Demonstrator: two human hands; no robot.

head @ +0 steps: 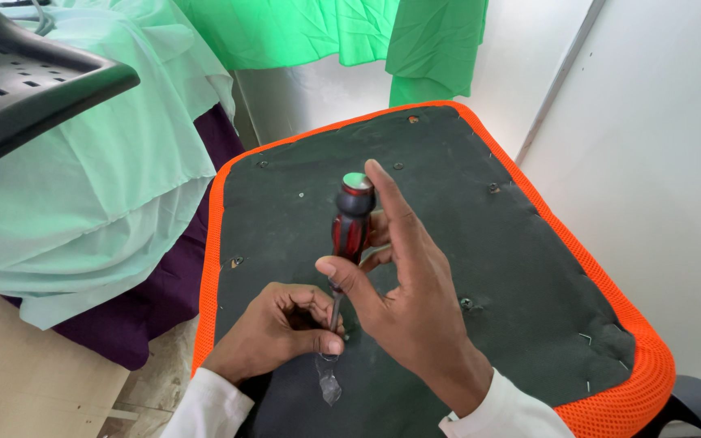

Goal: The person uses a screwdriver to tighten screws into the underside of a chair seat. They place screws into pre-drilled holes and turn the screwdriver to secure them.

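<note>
Red-and-black screwdriver (353, 223) is held upright by the right hand (403, 300), its grip wrapped round the handle, near the seat base (448, 235)'s near edge. Its shaft is pinched by the left hand (273, 332).

I am gripping a screwdriver (353, 221) with a glossy red-and-black plastic handle and thin metal shaft. The seat underside (448, 243) is looking like matt dark fabric, edged with rough orange mesh (651, 357). Wrinkled green cloth (83, 186) is lying beside it.

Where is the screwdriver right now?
Head view, centre: the screwdriver stands upright in the right hand, its tip beside the left hand on the dark seat underside.
</note>
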